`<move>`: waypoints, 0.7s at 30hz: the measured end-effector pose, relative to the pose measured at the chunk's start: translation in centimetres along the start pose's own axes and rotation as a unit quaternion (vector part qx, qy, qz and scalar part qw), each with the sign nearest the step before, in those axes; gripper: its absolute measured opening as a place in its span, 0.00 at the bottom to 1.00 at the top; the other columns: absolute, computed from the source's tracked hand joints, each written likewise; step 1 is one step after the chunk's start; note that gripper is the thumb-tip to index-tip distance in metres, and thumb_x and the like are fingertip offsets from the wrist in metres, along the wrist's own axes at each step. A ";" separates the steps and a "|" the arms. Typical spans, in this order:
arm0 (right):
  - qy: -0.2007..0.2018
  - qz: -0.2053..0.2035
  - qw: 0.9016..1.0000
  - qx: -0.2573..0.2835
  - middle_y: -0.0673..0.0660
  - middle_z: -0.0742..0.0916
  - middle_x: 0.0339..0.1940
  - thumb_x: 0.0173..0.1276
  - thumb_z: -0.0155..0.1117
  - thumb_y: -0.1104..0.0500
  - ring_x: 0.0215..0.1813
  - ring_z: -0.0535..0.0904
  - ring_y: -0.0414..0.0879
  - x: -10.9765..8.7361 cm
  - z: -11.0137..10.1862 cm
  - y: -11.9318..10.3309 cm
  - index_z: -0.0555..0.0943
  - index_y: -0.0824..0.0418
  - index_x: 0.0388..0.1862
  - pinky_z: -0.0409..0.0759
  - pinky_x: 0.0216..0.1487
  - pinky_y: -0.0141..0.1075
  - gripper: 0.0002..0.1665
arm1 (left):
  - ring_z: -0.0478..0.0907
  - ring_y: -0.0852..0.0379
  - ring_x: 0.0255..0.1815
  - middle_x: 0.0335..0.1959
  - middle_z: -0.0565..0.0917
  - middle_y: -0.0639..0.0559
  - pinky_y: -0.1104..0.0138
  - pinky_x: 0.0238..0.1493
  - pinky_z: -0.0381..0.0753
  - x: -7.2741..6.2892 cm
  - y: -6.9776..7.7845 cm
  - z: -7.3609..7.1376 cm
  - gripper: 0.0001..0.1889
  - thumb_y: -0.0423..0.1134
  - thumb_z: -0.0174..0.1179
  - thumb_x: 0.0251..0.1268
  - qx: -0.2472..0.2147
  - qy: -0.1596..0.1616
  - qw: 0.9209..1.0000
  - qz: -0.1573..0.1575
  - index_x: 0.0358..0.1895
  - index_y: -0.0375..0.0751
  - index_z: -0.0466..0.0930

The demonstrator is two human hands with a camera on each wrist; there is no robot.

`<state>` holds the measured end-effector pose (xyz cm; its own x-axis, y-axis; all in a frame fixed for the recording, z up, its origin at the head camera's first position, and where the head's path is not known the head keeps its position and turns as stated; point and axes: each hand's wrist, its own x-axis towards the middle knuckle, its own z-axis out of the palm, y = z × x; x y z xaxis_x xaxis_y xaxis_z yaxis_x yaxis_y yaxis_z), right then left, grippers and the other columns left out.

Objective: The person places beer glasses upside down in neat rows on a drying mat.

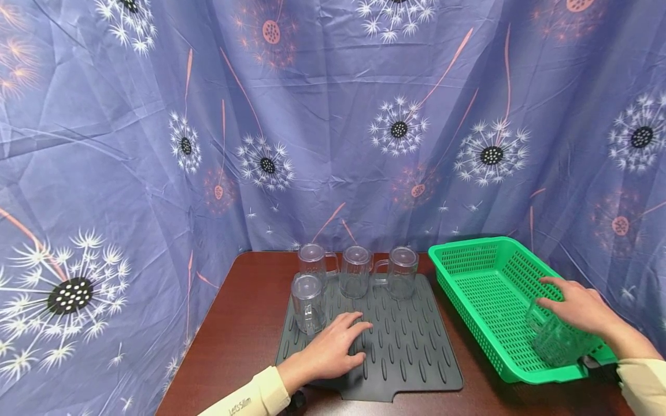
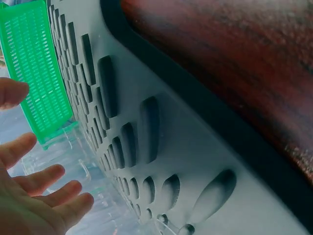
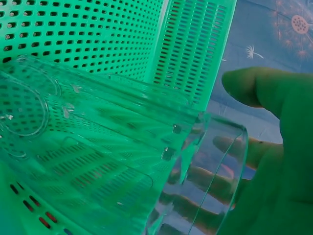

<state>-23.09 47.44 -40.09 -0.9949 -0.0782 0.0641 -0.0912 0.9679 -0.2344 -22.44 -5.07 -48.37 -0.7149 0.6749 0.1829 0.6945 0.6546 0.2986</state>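
My left hand hovers over the dark grey drying mat, its fingers spread and holding nothing. Several clear glass mugs stand upside down on the mat's far part, the closest mug just beyond that hand. In the left wrist view the fingers are apart, with blurred mugs behind. My right hand is over the near right end of the green basket. Clear glassware lies on its side in there; overlap hides how many pieces. The right fingers show through its rim, while the thumb stands away from the glass.
The mat and basket sit side by side on a reddish-brown table. A blue curtain with dandelion prints hangs behind and along both sides. Mugs stand in a row at the mat's back edge, including a right-hand mug near the basket.
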 end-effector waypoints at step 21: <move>-0.077 -0.005 0.997 -0.003 0.86 0.72 0.61 0.74 0.60 0.44 0.54 0.72 0.85 -0.9 -0.7 0.2 0.68 0.78 0.65 0.74 0.42 0.64 0.40 | 0.66 0.46 0.73 0.73 0.69 0.44 0.53 0.68 0.71 0.2 -0.5 1.8 0.31 0.52 0.64 0.65 0.017 -0.063 0.998 -0.016 0.71 0.54 0.71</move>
<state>-22.24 47.85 -39.53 -0.9890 -0.1227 -0.0830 -0.1009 0.9682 -0.2288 -22.80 -4.64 -50.15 -0.7220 0.6898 0.0542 0.6758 0.6861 0.2694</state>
